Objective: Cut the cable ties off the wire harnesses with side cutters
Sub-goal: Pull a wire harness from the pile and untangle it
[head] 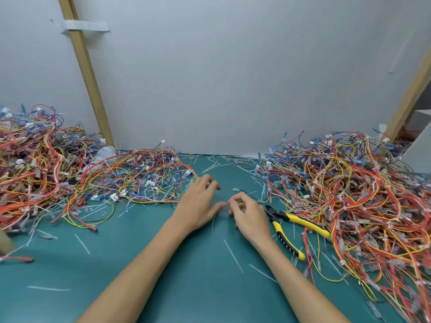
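Your left hand point(200, 203) lies low over the green mat point(163, 264), fingers spread wide and relaxed, holding nothing. Its fingertips are near the edge of the middle tangle of wire harnesses point(140, 176). Your right hand point(250, 216) sits just beside it, fingers curled inward, thumb and forefinger drawn close together. That spot is blurred, so I cannot tell whether they pinch anything. The side cutters point(279, 216) lie on the mat just to the right of your right hand, in neither hand, their yellow-and-black handles splayed apart and reaching toward the big pile of harnesses point(349, 194) on your right. Another heap point(30, 164) rises at the far left. A thin black wire with a small clear connector point(236, 189) lies just beyond your right hand. Pale loose cable ties point(233, 256) lie scattered on the mat around your forearms.
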